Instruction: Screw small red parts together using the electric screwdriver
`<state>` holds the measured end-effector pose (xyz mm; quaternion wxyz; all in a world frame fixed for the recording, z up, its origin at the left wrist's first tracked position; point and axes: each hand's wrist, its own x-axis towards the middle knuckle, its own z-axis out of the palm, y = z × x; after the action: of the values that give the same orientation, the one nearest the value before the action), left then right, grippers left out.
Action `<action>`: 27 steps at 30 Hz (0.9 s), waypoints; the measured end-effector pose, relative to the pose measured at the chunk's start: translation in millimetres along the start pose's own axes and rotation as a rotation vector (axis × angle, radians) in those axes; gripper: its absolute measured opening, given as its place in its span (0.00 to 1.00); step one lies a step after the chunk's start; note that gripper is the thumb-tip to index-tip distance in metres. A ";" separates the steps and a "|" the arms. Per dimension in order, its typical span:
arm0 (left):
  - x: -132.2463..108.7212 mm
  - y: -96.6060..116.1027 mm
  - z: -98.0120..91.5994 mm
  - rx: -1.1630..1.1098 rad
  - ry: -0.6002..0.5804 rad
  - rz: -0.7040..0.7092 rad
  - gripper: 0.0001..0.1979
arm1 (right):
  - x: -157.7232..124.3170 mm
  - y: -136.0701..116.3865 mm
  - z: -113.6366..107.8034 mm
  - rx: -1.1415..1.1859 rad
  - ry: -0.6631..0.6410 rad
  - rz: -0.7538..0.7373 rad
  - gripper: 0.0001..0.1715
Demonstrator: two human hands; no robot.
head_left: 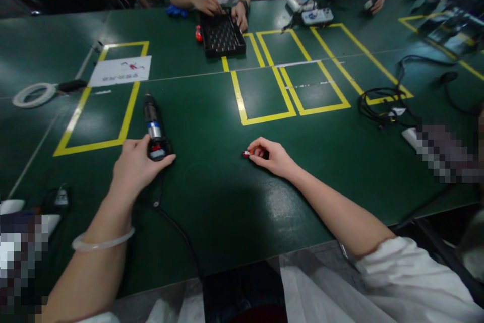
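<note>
My left hand (pixel 132 169) grips the rear end of a dark electric screwdriver (pixel 154 129), fingers on one side and thumb on the other. The tool's slim bit points away from me, and a black cord (pixel 177 227) trails from it to the table's near edge. To the right, just above the green tabletop, my right hand (pixel 270 156) is closed in a pinch. Between its fingertips is a small red and white piece (pixel 247 153), too small to identify.
Yellow tape rectangles (pixel 268 117) mark the table. A paper sheet (pixel 113 72) and a white cable coil (pixel 34 95) lie left, a black cable coil (pixel 381 106) right. Across from me, one person handles a black tray (pixel 225 52); another sits beside them, near white devices (pixel 317 15).
</note>
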<state>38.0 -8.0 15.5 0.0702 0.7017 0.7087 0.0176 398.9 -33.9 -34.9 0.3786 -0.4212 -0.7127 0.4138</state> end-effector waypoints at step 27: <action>-32.3 169.6 35.0 -0.050 0.088 0.382 0.43 | 1.7 3.8 -6.0 -0.373 0.023 -0.100 0.03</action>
<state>210.8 -40.3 4.3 0.0521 0.8201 0.5643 0.0789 404.7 -29.5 -35.8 0.3223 -0.4530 -0.7926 0.2503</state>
